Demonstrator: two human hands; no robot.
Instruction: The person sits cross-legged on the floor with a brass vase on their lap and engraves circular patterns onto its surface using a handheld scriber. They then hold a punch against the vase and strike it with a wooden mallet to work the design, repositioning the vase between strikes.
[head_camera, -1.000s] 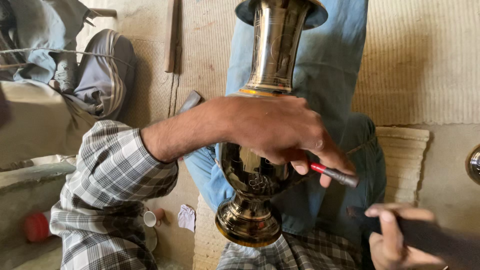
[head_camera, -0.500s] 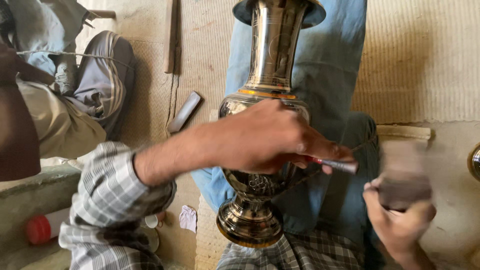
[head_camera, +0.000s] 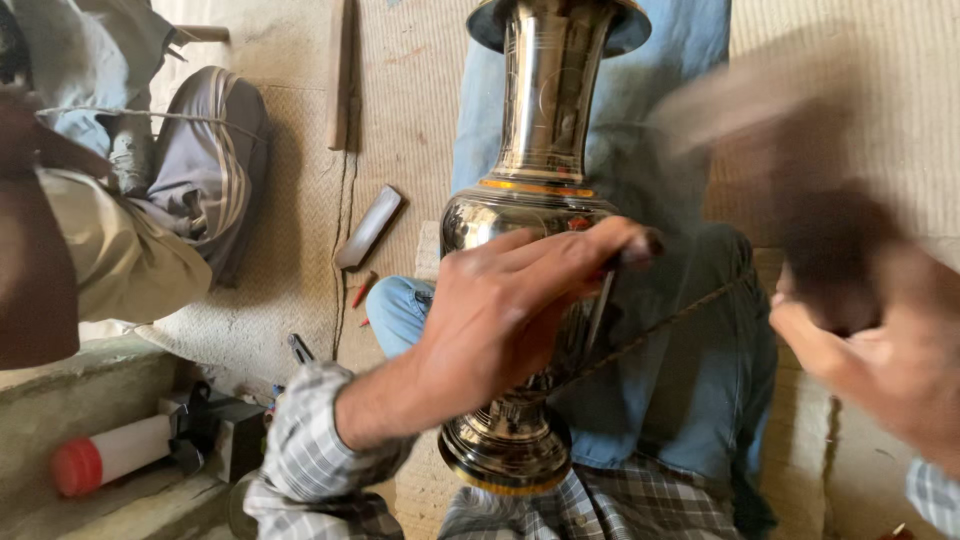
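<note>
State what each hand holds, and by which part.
Left hand pinches a thin tool near its upper end against the brass vase. Right hand grips a blurred dark object; part unclear.

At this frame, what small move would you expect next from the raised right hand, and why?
Probably a short downward tap. The left hand pinches a thin red-handled metal tool with its tip against the belly of the shiny engraved brass vase lying across the person's lap. The right hand is lifted beside it, gripping a dark blurred block, seemingly mid-swing.
</note>
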